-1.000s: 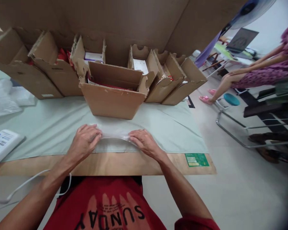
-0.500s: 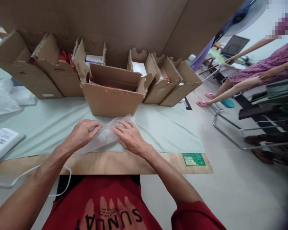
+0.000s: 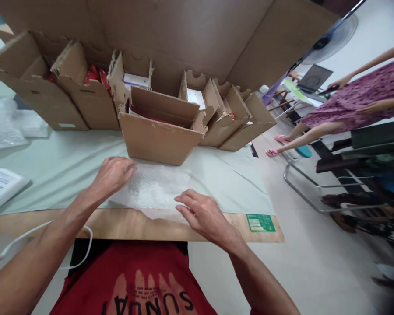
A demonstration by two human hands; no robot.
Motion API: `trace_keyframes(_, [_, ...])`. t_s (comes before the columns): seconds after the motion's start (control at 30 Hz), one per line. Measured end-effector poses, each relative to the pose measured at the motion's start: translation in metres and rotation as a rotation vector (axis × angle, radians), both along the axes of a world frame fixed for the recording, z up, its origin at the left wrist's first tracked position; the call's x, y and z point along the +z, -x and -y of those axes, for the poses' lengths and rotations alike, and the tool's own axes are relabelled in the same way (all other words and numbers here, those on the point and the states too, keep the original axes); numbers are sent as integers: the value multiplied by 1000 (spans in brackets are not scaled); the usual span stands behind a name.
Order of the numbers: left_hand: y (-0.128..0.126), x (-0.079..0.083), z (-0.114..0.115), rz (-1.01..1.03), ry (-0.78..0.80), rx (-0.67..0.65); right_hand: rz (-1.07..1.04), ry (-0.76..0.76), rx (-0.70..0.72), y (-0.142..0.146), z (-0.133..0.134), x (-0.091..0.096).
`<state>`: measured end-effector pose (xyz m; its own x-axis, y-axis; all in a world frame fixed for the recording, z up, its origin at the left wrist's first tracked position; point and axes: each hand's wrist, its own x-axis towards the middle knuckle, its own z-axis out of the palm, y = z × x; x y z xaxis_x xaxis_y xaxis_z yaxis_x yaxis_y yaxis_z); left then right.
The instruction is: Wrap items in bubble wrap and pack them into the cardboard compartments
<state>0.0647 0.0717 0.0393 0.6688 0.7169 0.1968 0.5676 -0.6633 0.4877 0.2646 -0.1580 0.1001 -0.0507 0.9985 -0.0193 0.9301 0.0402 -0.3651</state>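
Observation:
A clear sheet of bubble wrap (image 3: 157, 186) lies spread over the pale green cloth, its near edge reaching past the cloth onto the bare wood. My left hand (image 3: 114, 176) is closed at the sheet's upper left side, fingers curled on its edge. At the lower right of the sheet is my right hand (image 3: 202, 212), its fingers stretched out and slightly apart, with nothing visible in them. Just beyond the wrap stands a cardboard box (image 3: 160, 140), open at the top, with something red inside.
More open cardboard bins (image 3: 67, 100) stand in a row behind, some holding red packets and white boxes. Folded clear plastic (image 3: 6, 122) lies at the left, above a white device (image 3: 3, 190). A green card (image 3: 261, 223) sits at the table's right corner. Another person (image 3: 344, 100) stands at right.
The bubble wrap, bunched between both hands before, is now spread flat. My right hand has moved right and toward me, away from the left hand, which stays at the sheet's left side.

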Motion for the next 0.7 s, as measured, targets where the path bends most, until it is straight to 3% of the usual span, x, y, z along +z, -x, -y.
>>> trace_keyframes(0.1, [3, 17, 19, -52, -207, 48, -76, -72, -38, -4, -20, -5])
trace_keyframes(0.17, [-1, 21, 36, -96, -236, -90, -74, -128, -42, 2, -41, -15])
trace_keyframes(0.23, [-5, 14, 50, -210, -169, -306, -43, -145, -28, 11, -60, -34])
trace_keyframes(0.3, [-1, -4, 57, -313, -93, -417, 5, -107, 22, 14, -69, -58])
trace_keyframes(0.4, [21, -33, 58, -350, -84, -367, 97, -31, 13, 1, -53, -89])
trace_keyframes(0.47, [37, -42, 56, -334, -123, -310, 158, -12, -116, -18, -30, -96])
trace_keyframes(0.6, [35, -31, 61, -194, -226, -153, 220, -99, -340, -32, -9, -83])
trace_keyframes(0.7, [8, -28, 69, -100, -269, -135, 205, -189, -247, -8, -33, -77])
